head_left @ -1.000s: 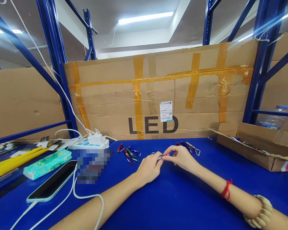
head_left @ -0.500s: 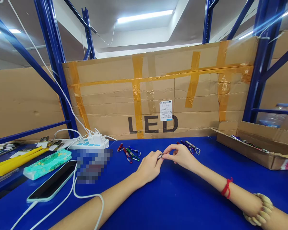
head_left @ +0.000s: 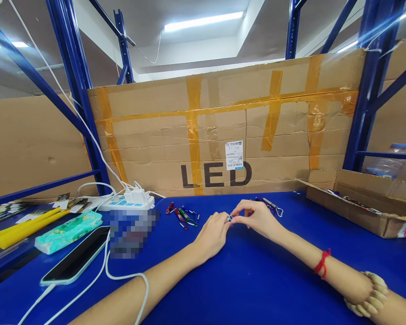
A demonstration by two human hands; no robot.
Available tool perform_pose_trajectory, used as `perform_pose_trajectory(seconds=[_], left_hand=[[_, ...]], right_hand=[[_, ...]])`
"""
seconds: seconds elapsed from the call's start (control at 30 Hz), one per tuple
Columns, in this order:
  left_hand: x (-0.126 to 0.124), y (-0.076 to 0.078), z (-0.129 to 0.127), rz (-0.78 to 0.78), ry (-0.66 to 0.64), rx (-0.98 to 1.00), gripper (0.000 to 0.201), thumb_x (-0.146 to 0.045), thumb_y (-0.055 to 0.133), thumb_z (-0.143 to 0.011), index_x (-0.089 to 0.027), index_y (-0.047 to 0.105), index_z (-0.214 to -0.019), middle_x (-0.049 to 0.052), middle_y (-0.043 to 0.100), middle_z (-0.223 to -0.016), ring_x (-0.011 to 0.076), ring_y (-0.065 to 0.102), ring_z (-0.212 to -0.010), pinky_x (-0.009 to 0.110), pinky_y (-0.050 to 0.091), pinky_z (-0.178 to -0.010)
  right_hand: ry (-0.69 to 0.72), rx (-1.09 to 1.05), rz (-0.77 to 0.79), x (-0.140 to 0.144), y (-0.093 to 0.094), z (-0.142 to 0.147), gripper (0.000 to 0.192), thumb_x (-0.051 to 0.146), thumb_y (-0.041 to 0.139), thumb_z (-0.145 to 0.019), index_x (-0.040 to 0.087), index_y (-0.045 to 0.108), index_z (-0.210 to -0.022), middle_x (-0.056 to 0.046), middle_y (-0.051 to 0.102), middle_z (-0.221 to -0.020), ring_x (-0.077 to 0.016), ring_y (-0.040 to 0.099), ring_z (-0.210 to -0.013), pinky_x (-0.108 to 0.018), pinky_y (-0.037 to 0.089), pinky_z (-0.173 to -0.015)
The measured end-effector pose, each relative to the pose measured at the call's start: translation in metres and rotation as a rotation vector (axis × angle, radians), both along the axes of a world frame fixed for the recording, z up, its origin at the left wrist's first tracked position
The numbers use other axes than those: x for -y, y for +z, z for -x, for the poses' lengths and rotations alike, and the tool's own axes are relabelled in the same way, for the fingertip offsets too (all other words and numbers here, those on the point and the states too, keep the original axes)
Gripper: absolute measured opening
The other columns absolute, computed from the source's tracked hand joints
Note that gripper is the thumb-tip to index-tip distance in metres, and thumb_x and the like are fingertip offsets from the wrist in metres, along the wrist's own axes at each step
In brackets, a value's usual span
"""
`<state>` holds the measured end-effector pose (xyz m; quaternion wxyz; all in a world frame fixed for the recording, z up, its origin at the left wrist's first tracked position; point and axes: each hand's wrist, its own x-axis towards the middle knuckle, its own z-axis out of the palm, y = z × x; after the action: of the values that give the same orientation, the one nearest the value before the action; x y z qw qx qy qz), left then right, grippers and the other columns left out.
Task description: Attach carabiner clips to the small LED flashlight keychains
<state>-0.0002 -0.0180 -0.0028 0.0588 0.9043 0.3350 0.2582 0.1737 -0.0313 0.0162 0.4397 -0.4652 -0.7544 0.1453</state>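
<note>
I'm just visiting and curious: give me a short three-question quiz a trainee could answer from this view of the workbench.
1. True or false: both hands, the left hand and the right hand, pinch one small metal piece.
2. Which word is printed on the cardboard sheet?
3. The phone lies: A) in the cardboard box, B) left of the hands, C) on the power strip.

Key: 1 true; 2 LED; 3 B.

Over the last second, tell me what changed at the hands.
Little changed. Both the left hand and right hand kept pinching the small metal piece between their fingertips, drifting slightly up the blue table. The keychain lights and phone stayed put.
</note>
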Motion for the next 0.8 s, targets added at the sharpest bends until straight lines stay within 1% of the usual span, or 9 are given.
perform_pose_trajectory(seconds=[0.1,0.23,0.33,0.43,0.6,0.8], left_hand=[[-0.001,-0.001,0.000,0.005,-0.011,-0.020,0.019,-0.019,0.028,-0.094,-0.016,0.046,-0.091,0.005,0.056,-0.090,0.0164,0.050,-0.084,0.027,0.040,-0.076],[0.000,0.000,0.000,-0.013,0.000,-0.053,0.017,-0.020,0.030,-0.093,-0.017,0.047,-0.089,0.005,0.056,-0.089,0.0186,0.053,-0.087,0.027,0.041,-0.070],[0.001,0.001,0.002,-0.016,-0.012,-0.090,0.013,-0.019,0.033,-0.091,-0.018,0.047,-0.089,0.004,0.057,-0.092,0.0197,0.055,-0.089,0.026,0.041,-0.067],[0.003,0.002,0.003,-0.002,-0.030,-0.131,0.011,-0.019,0.035,-0.091,-0.019,0.046,-0.091,0.003,0.060,-0.094,0.0195,0.058,-0.087,0.025,0.042,-0.066],[0.003,0.004,0.005,0.011,-0.055,-0.195,0.010,-0.023,0.038,-0.090,-0.019,0.046,-0.095,0.006,0.062,-0.094,0.0236,0.061,-0.085,0.028,0.043,-0.067],[0.003,0.005,0.006,0.018,-0.085,-0.208,0.009,-0.023,0.036,-0.092,-0.018,0.044,-0.093,0.006,0.062,-0.094,0.0254,0.061,-0.087,0.029,0.044,-0.065]], right_hand=[[0.019,0.098,-0.120,-0.002,-0.001,-0.004,0.035,0.052,0.062,-0.071,0.018,0.068,-0.069,-0.004,0.061,-0.076,-0.0086,0.045,-0.051,-0.023,0.036,-0.049],[0.048,0.161,-0.202,-0.004,-0.003,-0.008,0.033,0.050,0.061,-0.074,0.019,0.068,-0.068,-0.003,0.060,-0.074,-0.0084,0.045,-0.052,-0.022,0.036,-0.049],[0.066,0.239,-0.266,-0.001,-0.003,-0.010,0.034,0.051,0.060,-0.075,0.019,0.067,-0.068,-0.003,0.060,-0.073,-0.0100,0.050,-0.055,-0.023,0.037,-0.052],[0.073,0.353,-0.324,0.004,0.001,-0.010,0.037,0.054,0.055,-0.078,0.020,0.068,-0.070,-0.003,0.061,-0.074,-0.0118,0.055,-0.061,-0.023,0.039,-0.056],[0.126,0.503,-0.347,0.009,0.006,-0.010,0.044,0.054,0.043,-0.086,0.021,0.069,-0.071,-0.003,0.062,-0.074,-0.0110,0.055,-0.061,-0.022,0.039,-0.055],[0.155,0.488,-0.385,0.008,0.005,-0.010,0.040,0.050,0.046,-0.086,0.019,0.067,-0.070,-0.003,0.059,-0.073,-0.0095,0.054,-0.059,-0.020,0.039,-0.055]])
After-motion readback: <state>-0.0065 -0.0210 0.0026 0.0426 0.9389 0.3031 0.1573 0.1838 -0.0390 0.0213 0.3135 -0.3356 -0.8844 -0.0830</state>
